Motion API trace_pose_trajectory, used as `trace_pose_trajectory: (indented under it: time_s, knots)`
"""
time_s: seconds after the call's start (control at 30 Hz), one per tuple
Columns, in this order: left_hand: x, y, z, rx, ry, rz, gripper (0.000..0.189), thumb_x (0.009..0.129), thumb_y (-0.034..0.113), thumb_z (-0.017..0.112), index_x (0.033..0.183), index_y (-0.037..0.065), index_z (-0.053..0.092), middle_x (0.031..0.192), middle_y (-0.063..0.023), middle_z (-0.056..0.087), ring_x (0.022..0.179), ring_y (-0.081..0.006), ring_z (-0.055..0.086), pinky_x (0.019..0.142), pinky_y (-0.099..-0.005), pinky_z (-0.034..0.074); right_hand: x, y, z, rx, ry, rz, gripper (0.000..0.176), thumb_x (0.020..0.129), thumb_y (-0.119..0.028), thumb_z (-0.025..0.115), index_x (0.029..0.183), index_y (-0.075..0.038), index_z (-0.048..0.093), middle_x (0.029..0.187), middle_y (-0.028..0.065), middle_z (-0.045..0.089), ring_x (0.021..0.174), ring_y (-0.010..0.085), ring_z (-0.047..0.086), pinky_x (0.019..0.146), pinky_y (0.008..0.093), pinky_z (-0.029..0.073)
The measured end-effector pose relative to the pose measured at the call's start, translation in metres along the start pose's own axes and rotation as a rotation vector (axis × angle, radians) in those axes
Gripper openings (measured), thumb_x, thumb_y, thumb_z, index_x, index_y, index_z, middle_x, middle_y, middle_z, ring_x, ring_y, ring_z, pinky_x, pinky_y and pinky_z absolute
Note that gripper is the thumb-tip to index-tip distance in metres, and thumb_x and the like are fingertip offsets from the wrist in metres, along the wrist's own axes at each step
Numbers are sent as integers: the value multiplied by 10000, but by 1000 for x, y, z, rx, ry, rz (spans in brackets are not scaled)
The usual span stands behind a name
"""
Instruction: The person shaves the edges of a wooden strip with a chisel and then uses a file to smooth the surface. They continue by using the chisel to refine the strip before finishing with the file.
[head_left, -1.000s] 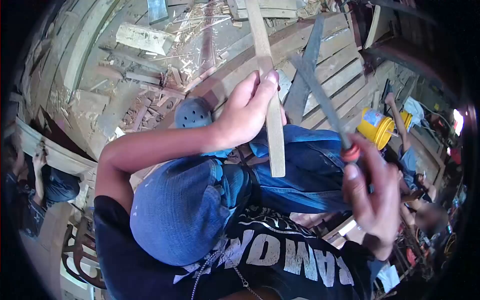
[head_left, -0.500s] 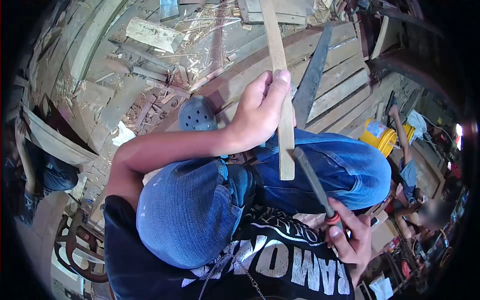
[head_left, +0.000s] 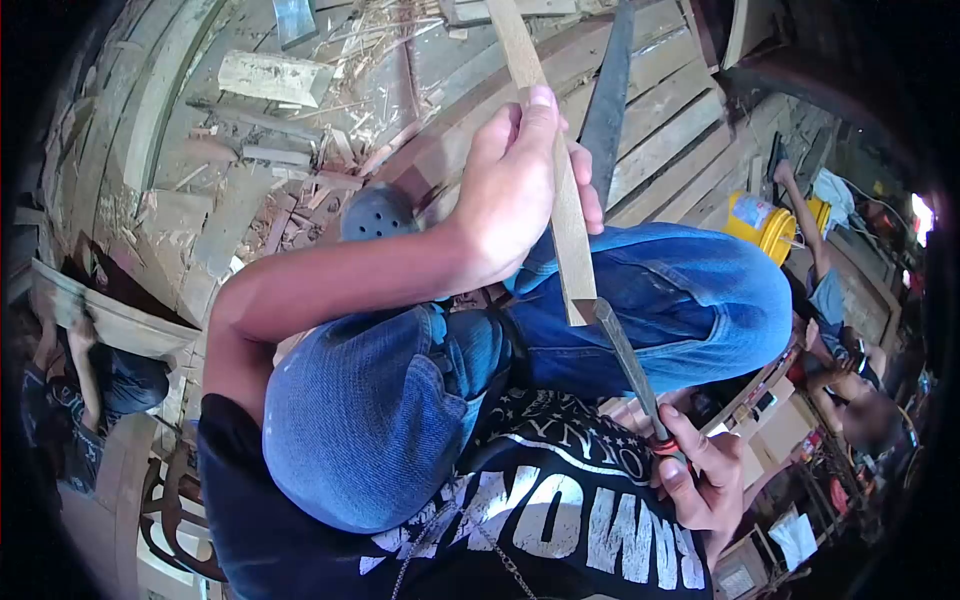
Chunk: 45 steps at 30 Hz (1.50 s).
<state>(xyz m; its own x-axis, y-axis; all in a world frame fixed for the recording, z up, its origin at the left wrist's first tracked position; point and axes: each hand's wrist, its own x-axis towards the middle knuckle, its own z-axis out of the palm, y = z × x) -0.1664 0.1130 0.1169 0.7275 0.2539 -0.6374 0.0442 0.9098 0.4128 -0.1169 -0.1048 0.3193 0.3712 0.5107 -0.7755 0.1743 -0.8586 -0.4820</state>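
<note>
My left hand (head_left: pixel 515 185) is wrapped around a long, square-edged wooden strip (head_left: pixel 573 245), its thumb along the upper face. The strip slants down over my jeans (head_left: pixel 680 300), its cut end toward me. In my right hand (head_left: pixel 705 475), fingers close round the red-collared handle of a narrow steel hand tool (head_left: pixel 632 370). I cannot tell whether that tool is a chisel or a file. Its rounded tip lies right at the corner of the strip's near end. Past my left hand, a dark handsaw blade (head_left: pixel 607 110) points away across the planks.
Slatted planks (head_left: pixel 665 135) and scattered shavings cover the ground, with a wood offcut (head_left: pixel 272 78) among them. A clog (head_left: pixel 378 215) shows beyond my left forearm. Yellow buckets (head_left: pixel 765 225) stand at right. One person holds a curved board (head_left: pixel 105 310) at left; another sits at far right.
The strip has tilted and its near end has shifted up slightly, meeting the steel tool's tip. My view has turned a little. At left, the other person's hands have moved along the curved board.
</note>
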Motion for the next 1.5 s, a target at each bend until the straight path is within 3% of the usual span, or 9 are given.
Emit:
trace_pose_trajectory:
  time_s: [0.37,0.57,0.7,0.8,0.97,1.17,1.27,1.4,1.5]
  knots:
    - [-8,63,43,221,140,-229,427,989,440,217,985,36,356,750,-94,453,598,-230,514,621,-443,514,3,0,-8,108,87,-200,450,789,-52,593,1234,-5,549,731,151,661,522,200,609,546,280,467]
    - [-21,91,54,120,345,-195,517,954,560,214,889,81,396,630,-9,393,531,-145,410,496,-302,393,45,-26,-22,230,89,-169,521,804,-103,586,1294,28,467,740,144,653,597,163,588,641,281,464]
    - [-15,88,42,-168,318,-216,544,913,631,249,749,132,391,537,46,325,421,-82,323,398,-240,305,78,-27,-30,358,156,-332,490,793,-43,585,1269,30,493,694,102,629,563,132,587,605,258,467]
    - [-9,79,29,-465,46,-244,562,866,680,309,734,139,391,509,43,325,395,-96,315,375,-257,292,90,-28,-41,247,168,-351,463,791,-69,603,1237,29,524,724,120,631,579,130,588,606,256,465]
    - [-5,74,38,-455,12,-201,581,801,726,420,690,158,372,481,50,308,360,-90,315,338,-232,286,89,-29,-44,217,132,-376,448,785,-80,607,1216,27,544,772,148,651,550,138,565,597,256,459]
    - [-6,74,40,-508,12,-160,506,879,593,457,648,149,382,464,62,294,329,-53,299,273,-199,281,69,-30,-55,13,70,-522,460,765,-51,606,1218,8,555,762,157,665,505,170,560,546,269,442]
    - [3,64,25,-525,-105,-138,495,892,595,421,665,156,391,459,54,291,336,-72,288,308,-226,287,44,-26,-53,96,5,-355,474,738,-8,591,1211,4,565,744,169,662,497,193,573,549,269,452]
    - [1,59,32,-515,-52,-113,475,904,587,398,733,144,404,456,60,285,331,-75,275,319,-233,275,30,-34,-58,-60,-44,-538,497,713,33,592,1208,-7,572,702,165,646,542,205,612,587,260,462]
    - [-1,58,34,-519,-11,-79,483,916,577,379,756,121,402,463,71,283,325,-57,262,301,-211,248,18,-42,-56,-81,-155,-325,505,715,27,601,1218,-9,564,712,164,648,619,216,629,670,275,469]
